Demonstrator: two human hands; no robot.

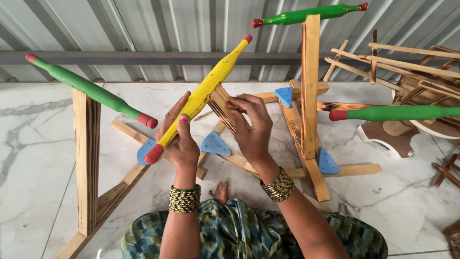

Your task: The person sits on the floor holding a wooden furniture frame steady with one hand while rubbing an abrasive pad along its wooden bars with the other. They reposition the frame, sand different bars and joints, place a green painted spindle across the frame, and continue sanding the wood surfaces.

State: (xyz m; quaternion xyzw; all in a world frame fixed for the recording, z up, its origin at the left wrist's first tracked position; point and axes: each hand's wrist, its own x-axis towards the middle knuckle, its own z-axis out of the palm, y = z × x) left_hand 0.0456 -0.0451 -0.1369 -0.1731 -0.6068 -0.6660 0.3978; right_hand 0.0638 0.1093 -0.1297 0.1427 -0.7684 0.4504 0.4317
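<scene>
A white marble floor [43,144] runs to a grey corrugated wall [158,24]. Three wooden stands rest on it. The left stand [87,158] carries a green bar [88,88] with red tips across its top. The right stand [310,91], an upright post on crossed base pieces, carries a second green bar [306,14]. Between them, in front of the person, is the middle stand [225,108], tilted, with a yellow bar [203,96] (red at both ends) lying slantwise at its top. Blue triangular braces [215,144] sit in the corners of the stands' bases. At the far right lies a pile of slatted wooden pieces [417,67], with a third green bar [393,113] sticking out toward the right stand.

The left hand [179,136] wraps the lower part of the yellow bar, fingers closed around it, just above its red tip. The right hand [251,124] is closed on the top end of the middle stand's wood, fingertips pinched at a small dark piece that is too small to make out. Both wrists wear stacked bangles [184,199].
</scene>
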